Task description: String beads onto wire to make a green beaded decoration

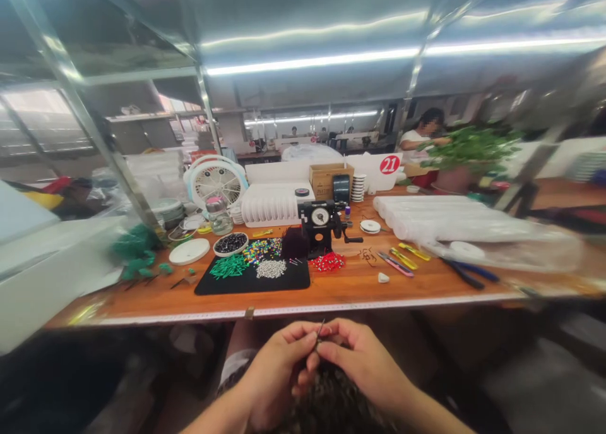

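My left hand (284, 364) and my right hand (353, 355) meet over my lap, below the table's front edge. Their fingertips pinch a small thin dark piece (320, 330) between them; what it is exactly is too small to tell. Beyond them on the table lies a black mat (250, 285) with green pieces (229, 266), multicoloured beads (262, 249) and silvery beads (271, 269). A bowl of black beads (231, 243) sits at the mat's back left. Red pieces (327, 261) lie by the mat's right side, before a black hand-cranked device (318, 225).
Yellow cutters (404, 258), a pink-handled tool (395, 264) and blue-handled pliers (466, 273) lie at the right. Plastic-wrapped white rolls (449, 222) stretch behind them. A fan (218, 184) and a jar (218, 218) stand back left. Metal posts flank the table. A person (421, 136) sits beyond.
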The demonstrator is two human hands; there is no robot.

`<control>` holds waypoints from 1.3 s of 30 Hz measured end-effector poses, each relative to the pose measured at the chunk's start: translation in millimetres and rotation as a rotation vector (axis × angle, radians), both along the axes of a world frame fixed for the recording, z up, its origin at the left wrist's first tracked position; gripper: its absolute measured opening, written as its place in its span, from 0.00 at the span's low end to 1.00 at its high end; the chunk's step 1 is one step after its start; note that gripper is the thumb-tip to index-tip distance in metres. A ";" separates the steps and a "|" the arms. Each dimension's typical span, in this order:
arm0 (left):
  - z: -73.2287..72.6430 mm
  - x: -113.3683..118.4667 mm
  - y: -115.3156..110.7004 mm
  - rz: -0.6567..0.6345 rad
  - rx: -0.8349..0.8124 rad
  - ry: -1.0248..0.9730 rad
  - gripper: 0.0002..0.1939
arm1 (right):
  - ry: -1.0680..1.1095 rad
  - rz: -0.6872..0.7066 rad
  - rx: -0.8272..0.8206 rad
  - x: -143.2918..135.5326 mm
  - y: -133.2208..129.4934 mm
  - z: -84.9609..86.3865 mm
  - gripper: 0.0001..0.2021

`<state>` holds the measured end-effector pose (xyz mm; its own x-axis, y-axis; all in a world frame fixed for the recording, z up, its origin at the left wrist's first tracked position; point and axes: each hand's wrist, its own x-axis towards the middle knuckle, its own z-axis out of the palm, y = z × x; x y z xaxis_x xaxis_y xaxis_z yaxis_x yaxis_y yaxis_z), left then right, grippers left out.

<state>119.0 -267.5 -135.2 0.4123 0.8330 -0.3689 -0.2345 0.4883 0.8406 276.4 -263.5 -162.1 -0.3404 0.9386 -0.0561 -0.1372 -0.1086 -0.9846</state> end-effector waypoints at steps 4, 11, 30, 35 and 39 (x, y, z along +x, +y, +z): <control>4.5 -5.8 -2.0 -0.029 -0.109 -0.175 0.14 | 0.088 -0.015 -0.107 -0.7 2.6 -8.7 0.23; 1.7 -19.4 4.3 0.076 -0.021 -0.158 0.19 | 0.018 -0.016 -0.122 1.6 4.9 -7.9 0.23; 16.2 -179.0 75.0 0.703 0.755 1.172 0.08 | -0.296 0.166 -0.103 11.7 2.5 -20.0 0.18; 9.1 -147.1 88.0 0.395 0.969 1.212 0.06 | -0.335 0.192 -0.062 10.2 5.8 -15.7 0.17; -2.7 -96.1 92.6 0.197 1.083 1.193 0.06 | -0.342 0.152 -0.030 7.1 3.7 -6.4 0.17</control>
<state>22.9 -175.0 -137.9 0.1987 0.9036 0.3795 0.7838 -0.3790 0.4920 283.5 -259.8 -168.5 -0.4326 0.8749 -0.2178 0.2189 -0.1324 -0.9667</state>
